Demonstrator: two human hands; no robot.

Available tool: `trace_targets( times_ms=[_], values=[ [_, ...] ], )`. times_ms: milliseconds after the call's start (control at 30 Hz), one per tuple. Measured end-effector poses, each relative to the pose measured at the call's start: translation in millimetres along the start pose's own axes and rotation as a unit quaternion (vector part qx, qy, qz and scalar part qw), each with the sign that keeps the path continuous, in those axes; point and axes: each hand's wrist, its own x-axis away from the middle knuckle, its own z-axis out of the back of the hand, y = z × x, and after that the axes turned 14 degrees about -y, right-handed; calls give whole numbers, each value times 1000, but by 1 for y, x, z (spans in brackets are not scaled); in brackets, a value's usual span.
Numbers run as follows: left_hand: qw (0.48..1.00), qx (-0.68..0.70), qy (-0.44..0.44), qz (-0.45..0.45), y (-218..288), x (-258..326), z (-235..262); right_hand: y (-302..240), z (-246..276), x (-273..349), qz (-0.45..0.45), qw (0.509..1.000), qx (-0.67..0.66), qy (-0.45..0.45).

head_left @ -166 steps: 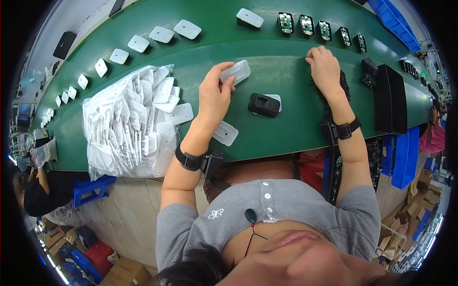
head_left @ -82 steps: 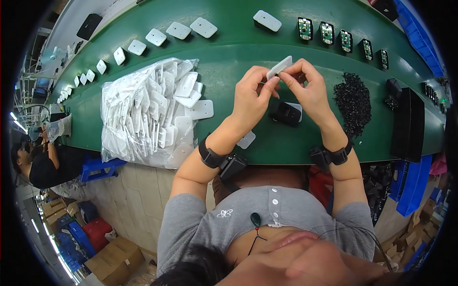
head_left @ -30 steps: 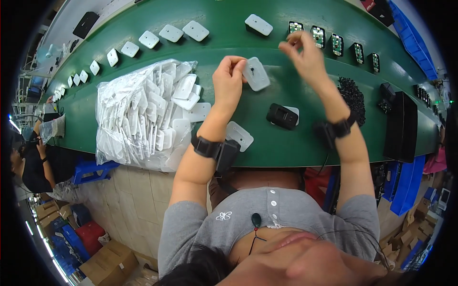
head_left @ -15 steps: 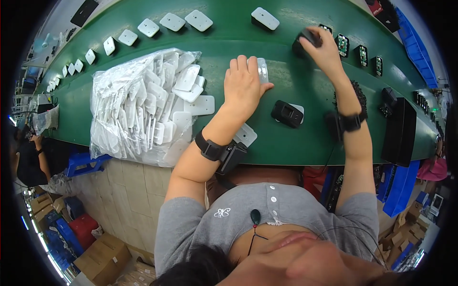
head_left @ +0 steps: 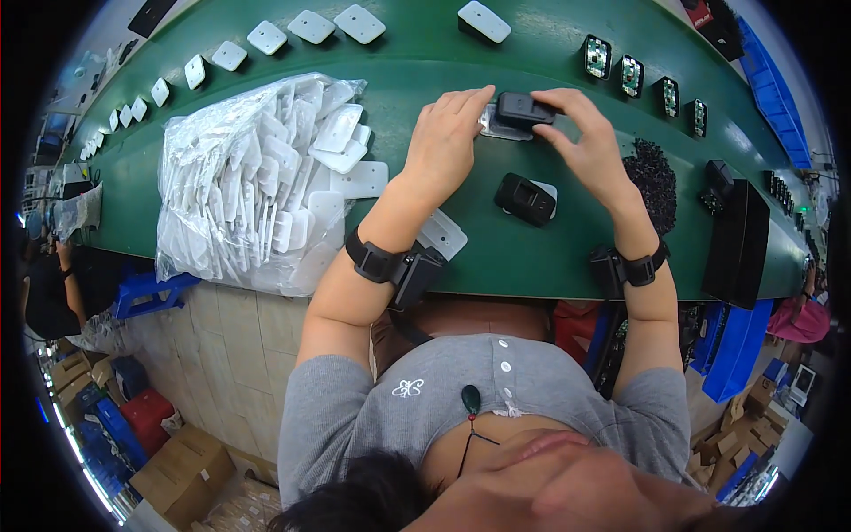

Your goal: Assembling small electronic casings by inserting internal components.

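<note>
My right hand (head_left: 581, 133) grips a black plastic housing (head_left: 525, 108) between thumb and fingers. The housing sits over a white plastic plate (head_left: 507, 129) on the green bench, covering most of it. My left hand (head_left: 446, 135) curves around the plate's left edge, its fingertips up against it near the housing; its thumb is hidden. Closer to me, another black housing (head_left: 525, 199) lies on a second white plate (head_left: 551, 189). A loose white plate (head_left: 441, 236) rests beside my left wrist.
An open clear bag (head_left: 239, 195) heaped with white plates stands at left. White-topped black units (head_left: 360, 25) line the far side; housings with green circuit boards (head_left: 597, 57) stand at far right. A pile of small black parts (head_left: 651, 182) and a black box (head_left: 737, 239) are at right.
My right hand has brought the black housing left and nearer, down onto the white plate. My left hand has rolled onto its side, fingers now against the plate. An open circuit-board housing is uncovered at far right.
</note>
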Motion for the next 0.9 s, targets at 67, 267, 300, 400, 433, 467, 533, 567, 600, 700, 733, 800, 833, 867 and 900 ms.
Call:
trace_targets(
  times_ms=[67, 267, 300, 400, 433, 467, 533, 567, 600, 700, 733, 800, 833, 867, 900],
  values=[
    [1000, 18, 4, 3, -1, 2, 0, -5, -6, -5, 33, 998, -9, -44],
    [1000, -1, -23, 10, 5, 7, 6, -1, -10, -8, 32, 997, -1, -75],
    [999, -23, -25, 13, 6, 8, 7, -1, -10, -9, 39, 996, 4, -76],
    [997, -71, -40, 18, 9, 7, 11, 2, -13, -9, 60, 995, 23, -74],
    [994, -99, -50, 17, 11, 7, 12, 5, -13, -9, 57, 995, 21, -76],
    [994, -96, -53, 16, 14, 8, 11, 6, -14, -9, 78, 993, 46, -73],
    [984, -169, -56, 22, 20, 8, 9, 9, -14, -8, 96, 990, 71, -70],
    [984, -171, -55, 21, 21, 7, 4, 10, -14, -9, 96, 991, 65, -71],
    [977, -206, -41, 26, 23, 6, -4, 11, -14, -10, 97, 991, 59, -72],
    [978, -205, -33, 38, 19, -2, -9, 19, -8, -16, 12, 989, -98, -113],
    [984, -166, -43, 45, 15, -6, -8, 17, -7, -19, 16, 989, -96, -112],
    [995, -92, 1, 24, 6, -11, -7, 13, -6, -24, -94, 969, -214, -84],
    [999, -15, 41, 2, 2, -11, -6, 15, -5, -27, -84, 960, -253, -87],
    [999, -18, 45, 3, -1, -12, -7, 13, -8, -28, -80, 960, -252, -89],
    [997, 52, 41, 39, -2, -12, -9, 8, -14, -28, -47, 940, -331, -72]
  ],
)
